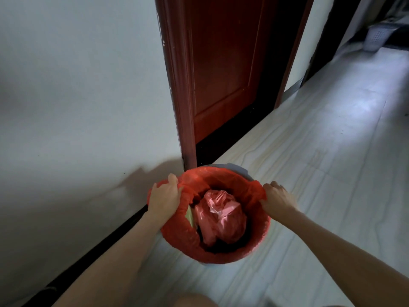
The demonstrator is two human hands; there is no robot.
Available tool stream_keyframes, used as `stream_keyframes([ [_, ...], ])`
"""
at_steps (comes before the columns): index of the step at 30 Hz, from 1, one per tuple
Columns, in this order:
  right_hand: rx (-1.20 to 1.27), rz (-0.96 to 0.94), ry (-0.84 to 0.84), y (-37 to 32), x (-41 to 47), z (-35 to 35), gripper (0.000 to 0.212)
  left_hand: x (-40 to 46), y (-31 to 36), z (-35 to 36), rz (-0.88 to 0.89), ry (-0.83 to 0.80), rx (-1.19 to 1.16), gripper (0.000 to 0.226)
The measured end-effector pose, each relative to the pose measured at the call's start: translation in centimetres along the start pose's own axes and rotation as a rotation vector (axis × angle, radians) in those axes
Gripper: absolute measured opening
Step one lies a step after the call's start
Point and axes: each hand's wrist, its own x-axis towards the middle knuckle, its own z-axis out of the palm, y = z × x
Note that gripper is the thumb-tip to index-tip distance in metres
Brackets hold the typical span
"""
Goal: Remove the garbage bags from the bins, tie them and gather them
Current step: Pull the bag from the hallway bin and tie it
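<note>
Pinching the red bag (221, 180) rim at opposite edges, left grip (164, 199), right grip (277, 199).

Two bare forearms, no sleeves, left hand (164, 199) and right hand (279, 199) without rings or gloves
</note>
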Motion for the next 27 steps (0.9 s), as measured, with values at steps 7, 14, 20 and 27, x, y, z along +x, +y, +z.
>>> stream_keyframes([
  [7,0.363,0.106,-0.108,0.6,-2.4,0.5,0.030,-2.8,0.3,-1.5,-0.076,-0.180,-0.004,0.072],
  [14,0.416,0.061,-0.188,-3.3,-2.8,2.1,0.025,-5.9,-2.1,-1.3,0.077,-0.499,0.221,0.108],
  [20,0.188,-0.013,-0.143,-6.4,-2.0,2.6,0.025,-6.7,-3.8,-2.1,0.027,-0.418,0.302,0.087],
  [27,-0.164,-0.019,-0.058,-6.6,-2.7,1.6,0.024,-8.6,-4.9,-1.4,-0.309,-0.374,0.123,0.074],
])
